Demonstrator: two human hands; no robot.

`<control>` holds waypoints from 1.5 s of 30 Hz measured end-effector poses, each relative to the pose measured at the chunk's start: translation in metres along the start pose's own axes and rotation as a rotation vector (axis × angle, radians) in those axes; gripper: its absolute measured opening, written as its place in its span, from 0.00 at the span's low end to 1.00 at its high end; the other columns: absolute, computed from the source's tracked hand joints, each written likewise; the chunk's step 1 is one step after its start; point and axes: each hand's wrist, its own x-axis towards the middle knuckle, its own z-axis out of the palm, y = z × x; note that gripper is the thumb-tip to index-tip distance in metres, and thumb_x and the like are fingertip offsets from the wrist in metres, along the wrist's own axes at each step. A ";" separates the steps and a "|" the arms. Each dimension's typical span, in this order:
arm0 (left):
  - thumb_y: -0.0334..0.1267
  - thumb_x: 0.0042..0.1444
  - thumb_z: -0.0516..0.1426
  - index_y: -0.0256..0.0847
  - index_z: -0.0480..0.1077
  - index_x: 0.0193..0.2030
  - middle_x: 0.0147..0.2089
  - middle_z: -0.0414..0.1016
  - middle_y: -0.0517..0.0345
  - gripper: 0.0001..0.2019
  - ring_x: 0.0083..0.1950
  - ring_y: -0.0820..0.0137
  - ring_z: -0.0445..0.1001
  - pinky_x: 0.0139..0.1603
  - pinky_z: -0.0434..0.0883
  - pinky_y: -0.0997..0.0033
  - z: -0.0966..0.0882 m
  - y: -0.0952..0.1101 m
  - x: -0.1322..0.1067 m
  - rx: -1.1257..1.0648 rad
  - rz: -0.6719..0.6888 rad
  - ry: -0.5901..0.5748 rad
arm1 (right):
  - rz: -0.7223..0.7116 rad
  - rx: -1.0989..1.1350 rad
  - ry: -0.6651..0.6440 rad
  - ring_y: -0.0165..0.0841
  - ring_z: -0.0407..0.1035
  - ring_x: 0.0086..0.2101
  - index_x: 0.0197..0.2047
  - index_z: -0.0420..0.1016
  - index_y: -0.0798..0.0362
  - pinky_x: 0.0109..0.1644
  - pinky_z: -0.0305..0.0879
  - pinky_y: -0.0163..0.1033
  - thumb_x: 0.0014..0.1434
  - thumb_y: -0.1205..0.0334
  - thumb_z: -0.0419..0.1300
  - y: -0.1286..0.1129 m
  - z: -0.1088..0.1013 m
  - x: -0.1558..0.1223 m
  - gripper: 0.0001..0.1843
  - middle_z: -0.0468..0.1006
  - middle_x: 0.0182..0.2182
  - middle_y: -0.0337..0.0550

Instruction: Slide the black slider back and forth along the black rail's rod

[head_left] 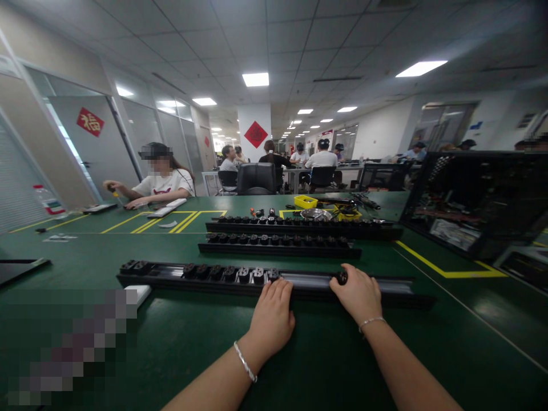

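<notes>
Head view: 1 blk rail (180,283), nearest of 3, lying crosswise on grn bench (180,348); row of blk modules (215,272) seated mostly L of ctr. L hand (274,311): fingers on rail's near edge, at row's R end; can't tell if gripping. R hand (359,294): thumb & fingers pinching single blk module (342,277) at rail's R half. Behind: 2 more rails (278,249) w/ modules, yel. tray (305,202).

On the bench (180,354), a front rail (312,291) crosses mid-frame, small modules (230,273) seated mostly along its left half. Behind it lie a middle rail (280,250), then a rear rail (299,229), with a bin (305,201) beyond. A computer case (462,194) stands frame right; a bottle (49,202), far left.
</notes>
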 end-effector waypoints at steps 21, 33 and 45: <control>0.32 0.52 0.48 0.38 0.56 0.57 0.58 0.62 0.52 0.24 0.61 0.65 0.56 0.64 0.50 0.59 -0.005 0.006 0.002 0.106 0.013 0.002 | -0.020 0.015 -0.003 0.40 0.65 0.44 0.50 0.64 0.57 0.47 0.58 0.43 0.53 0.55 0.47 0.008 0.002 0.001 0.24 0.73 0.44 0.50; 0.38 0.52 0.50 0.38 0.60 0.54 0.54 0.65 0.49 0.21 0.58 0.62 0.59 0.63 0.47 0.53 -0.009 0.002 0.003 0.311 -0.083 0.035 | -0.017 0.011 -0.012 0.41 0.65 0.45 0.51 0.63 0.58 0.48 0.59 0.44 0.53 0.54 0.47 0.008 0.001 0.001 0.26 0.73 0.44 0.50; 0.37 0.52 0.50 0.33 0.63 0.53 0.53 0.66 0.39 0.21 0.57 0.55 0.61 0.62 0.42 0.46 -0.019 -0.005 0.006 0.439 -0.266 -0.014 | -0.035 0.013 0.004 0.40 0.66 0.44 0.51 0.64 0.58 0.48 0.58 0.43 0.52 0.56 0.48 0.008 0.001 0.002 0.24 0.74 0.42 0.51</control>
